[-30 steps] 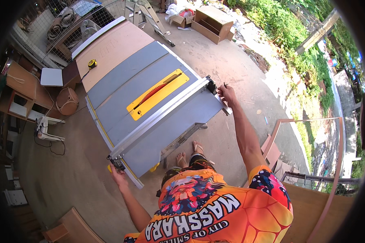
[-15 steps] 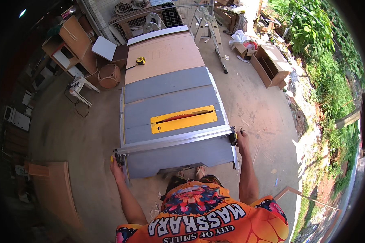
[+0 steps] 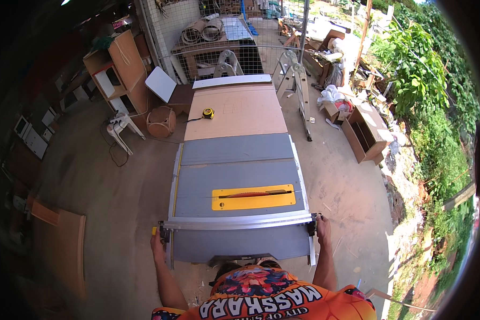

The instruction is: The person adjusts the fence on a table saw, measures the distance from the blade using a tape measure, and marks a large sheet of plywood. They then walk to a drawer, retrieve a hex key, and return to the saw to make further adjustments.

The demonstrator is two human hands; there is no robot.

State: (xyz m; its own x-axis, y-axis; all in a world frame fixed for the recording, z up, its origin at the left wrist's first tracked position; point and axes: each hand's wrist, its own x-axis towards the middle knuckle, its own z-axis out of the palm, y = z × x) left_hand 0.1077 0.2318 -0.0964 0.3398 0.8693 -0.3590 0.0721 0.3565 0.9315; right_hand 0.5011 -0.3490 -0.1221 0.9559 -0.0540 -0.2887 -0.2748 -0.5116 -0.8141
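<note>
A table saw (image 3: 234,176) with a grey top stands in front of me. Its red blade (image 3: 253,193) rises through a yellow throat plate (image 3: 229,205). On my side of the plate, a silver rip fence (image 3: 240,221) spans the top from left to right. My left hand (image 3: 157,244) is closed around the fence's left end, beside a yellow and black latch. At the right end, my right hand (image 3: 323,230) grips the black end fitting, its fingers partly hidden. Beyond the saw lies a tan board (image 3: 250,106) with a yellow and black tape measure (image 3: 208,113) on it.
A folding ladder (image 3: 304,98) stands beyond the board at right, before a wire mesh fence (image 3: 272,53). Wooden cabinets (image 3: 130,66) and a white stool (image 3: 124,125) are at left. A brown shelf box (image 3: 365,133) sits at right. Wood scraps litter the floor.
My view has tilted up, so the saw sits lower in the picture. Both hands stay on the fence's ends. The fence appears slightly closer to the yellow plate.
</note>
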